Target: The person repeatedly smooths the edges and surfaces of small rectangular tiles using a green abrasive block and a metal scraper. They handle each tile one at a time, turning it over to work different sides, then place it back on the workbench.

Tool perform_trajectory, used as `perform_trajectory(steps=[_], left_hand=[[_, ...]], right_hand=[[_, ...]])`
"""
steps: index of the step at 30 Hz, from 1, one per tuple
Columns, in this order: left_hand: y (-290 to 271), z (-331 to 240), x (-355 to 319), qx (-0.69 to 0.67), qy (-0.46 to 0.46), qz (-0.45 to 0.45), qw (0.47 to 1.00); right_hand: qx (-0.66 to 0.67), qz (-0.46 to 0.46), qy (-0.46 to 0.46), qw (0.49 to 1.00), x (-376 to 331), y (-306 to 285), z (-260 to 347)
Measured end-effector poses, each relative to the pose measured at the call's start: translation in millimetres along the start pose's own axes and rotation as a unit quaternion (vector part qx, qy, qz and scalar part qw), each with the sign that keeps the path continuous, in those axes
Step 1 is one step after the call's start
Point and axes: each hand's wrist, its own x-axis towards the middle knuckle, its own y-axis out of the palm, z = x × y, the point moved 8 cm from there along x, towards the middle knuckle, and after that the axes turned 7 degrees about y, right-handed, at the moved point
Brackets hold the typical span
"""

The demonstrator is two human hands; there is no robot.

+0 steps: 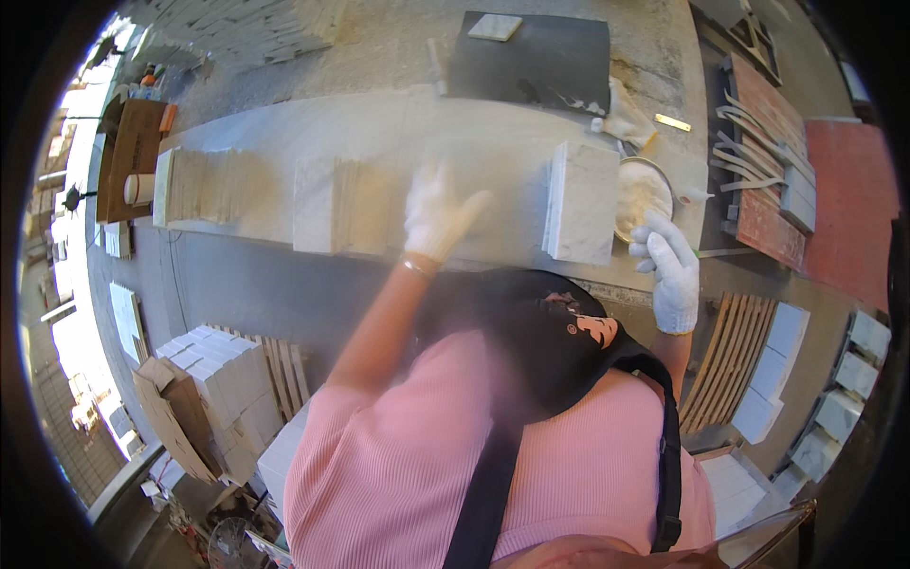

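Observation:
My left hand (438,216), in a white knit glove, is over the pale work table (379,119) between two groups of tiles. Its thumb sticks out to the right and its fingers point away, blurred; nothing shows in it. To its left stands a row of thin marble tiles (318,204) on edge. To its right is a stack of white-grey marble tiles (583,204). My right hand (673,277), also gloved, is at the near rim of a round bowl of off-white powder or paste (643,197). Its fingers are loosely bent and apart, with no object visible in them.
A dark mat (531,62) with one tile (495,27) lies at the far side. Beside the bowl are a crumpled cloth (626,116) and a yellow strip (672,122). Pale strips (749,156) lie on a reddish board at right. Boxed tiles (223,375) stand lower left.

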Motion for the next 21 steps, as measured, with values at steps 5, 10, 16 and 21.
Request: perform_trajectory(steps=[5,10,16,21], left_hand=[[23,-44,52,0.144,0.063,0.046,0.987],[23,-34,69,0.070,0.036,0.075,0.994],[25,-30,65,0.088,0.056,0.020,0.994],[33,-27,61,0.099,0.053,0.011,0.994]], right_hand=[[0.001,0.011,-0.008,1.000,3,1,-3],[-0.098,-0.033,-0.086,0.991,9,4,1],[-0.324,-0.084,-0.303,0.892,1,49,41],[-0.516,-0.045,-0.368,0.772,43,106,57]])
